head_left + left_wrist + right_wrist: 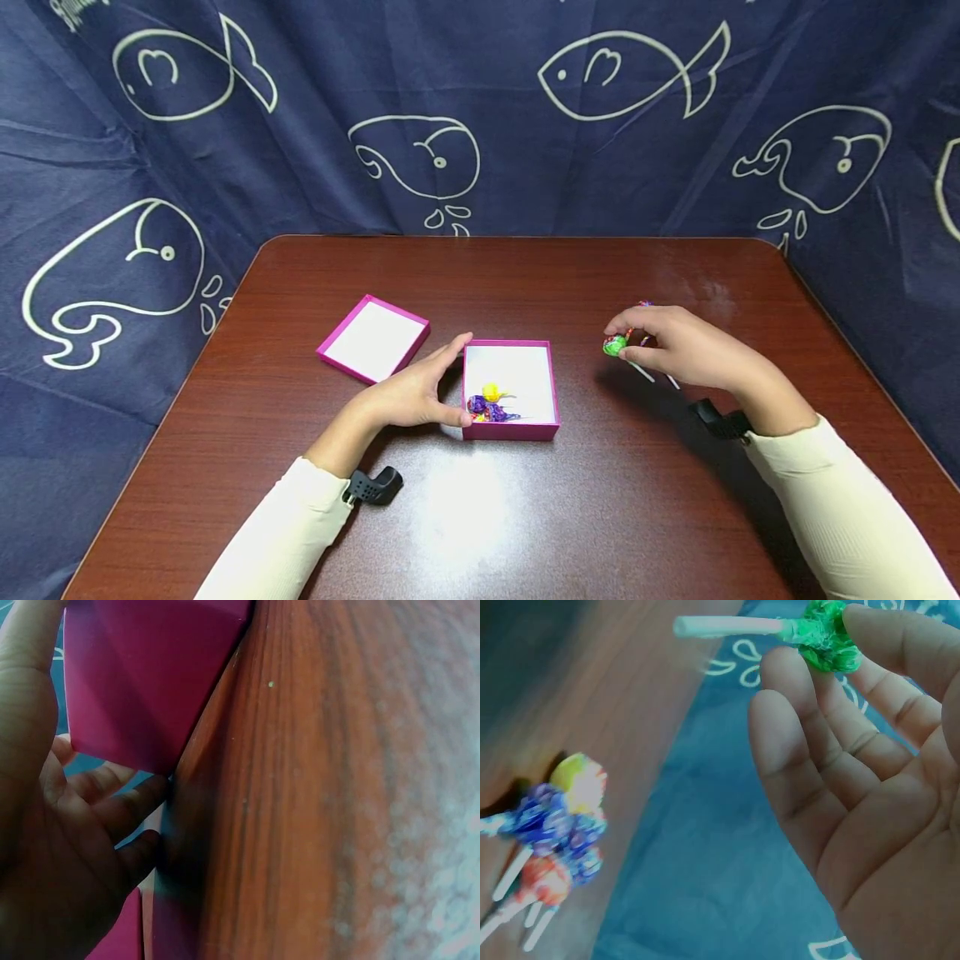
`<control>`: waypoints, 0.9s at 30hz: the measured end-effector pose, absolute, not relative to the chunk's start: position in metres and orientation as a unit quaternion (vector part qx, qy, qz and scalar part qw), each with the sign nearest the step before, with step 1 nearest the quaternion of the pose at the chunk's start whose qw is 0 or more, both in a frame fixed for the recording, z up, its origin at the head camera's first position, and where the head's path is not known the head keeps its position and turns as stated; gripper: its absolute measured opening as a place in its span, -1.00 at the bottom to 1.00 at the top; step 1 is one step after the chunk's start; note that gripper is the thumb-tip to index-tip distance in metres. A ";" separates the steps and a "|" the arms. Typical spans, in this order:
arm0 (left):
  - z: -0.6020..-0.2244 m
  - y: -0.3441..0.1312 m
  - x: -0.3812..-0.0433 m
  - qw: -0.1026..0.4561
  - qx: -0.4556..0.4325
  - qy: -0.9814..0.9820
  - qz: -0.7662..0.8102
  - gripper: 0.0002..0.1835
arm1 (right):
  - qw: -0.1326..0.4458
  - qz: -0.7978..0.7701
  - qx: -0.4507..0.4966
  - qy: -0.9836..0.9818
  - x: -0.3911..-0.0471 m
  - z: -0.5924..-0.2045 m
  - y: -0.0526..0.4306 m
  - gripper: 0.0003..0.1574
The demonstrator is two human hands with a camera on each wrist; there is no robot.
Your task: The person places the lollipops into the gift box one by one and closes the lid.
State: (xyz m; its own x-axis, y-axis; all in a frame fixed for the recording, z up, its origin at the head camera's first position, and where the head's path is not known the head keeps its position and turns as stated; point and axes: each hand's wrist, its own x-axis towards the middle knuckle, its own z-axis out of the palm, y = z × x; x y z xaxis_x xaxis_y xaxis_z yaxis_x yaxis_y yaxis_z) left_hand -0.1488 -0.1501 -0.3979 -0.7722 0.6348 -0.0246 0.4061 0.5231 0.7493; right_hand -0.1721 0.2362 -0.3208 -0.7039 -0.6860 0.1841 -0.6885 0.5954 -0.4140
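My right hand [678, 346] pinches a green-wrapped lollipop [615, 345] by its candy end, between thumb and fingertips. In the right wrist view its white stick [727, 627] points left. My left hand [420, 387] spans the left side of a square pink box [512, 432], thumb at the front corner and forefinger at the back corner. Inside the white-lined box lie a yellow lollipop [491, 392] and purple ones [497, 412] near the front left. Beneath my right hand, more wrapped lollipops [544, 817] lie clustered on the table, mostly hidden in the head view.
A pink lid [373, 340] with a white inside lies to the left of the box, behind my left hand. The brown wooden table [600, 517] reaches back to a dark blue cloth [510, 167] with white fish and whale drawings.
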 end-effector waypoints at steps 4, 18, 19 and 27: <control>-0.398 -0.150 -0.149 0.146 0.302 0.861 0.383 0.26 | -0.003 0.223 0.401 -0.889 -0.176 -0.314 0.226 -0.68; -0.399 -0.150 -0.149 0.148 0.306 0.859 0.383 0.25 | -0.037 0.215 0.438 -0.872 -0.185 -0.303 0.179 -0.75; -0.399 -0.150 -0.149 0.147 0.307 0.859 0.383 0.25 | -0.037 0.215 0.443 -0.870 -0.186 -0.301 0.176 -0.75; -0.399 -0.149 -0.149 0.143 0.309 0.857 0.386 0.25 | -0.042 0.203 0.471 -0.858 -0.189 -0.296 0.153 -0.74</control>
State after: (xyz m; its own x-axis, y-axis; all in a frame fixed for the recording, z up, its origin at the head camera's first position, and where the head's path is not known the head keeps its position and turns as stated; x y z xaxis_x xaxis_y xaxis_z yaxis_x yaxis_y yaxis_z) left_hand -0.1494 -0.1492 -0.3993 -0.7674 0.6411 -0.0072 0.4197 0.5108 0.7502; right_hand -0.1892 0.1530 -0.2959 -0.5534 -0.8243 0.1197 -0.7903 0.4743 -0.3879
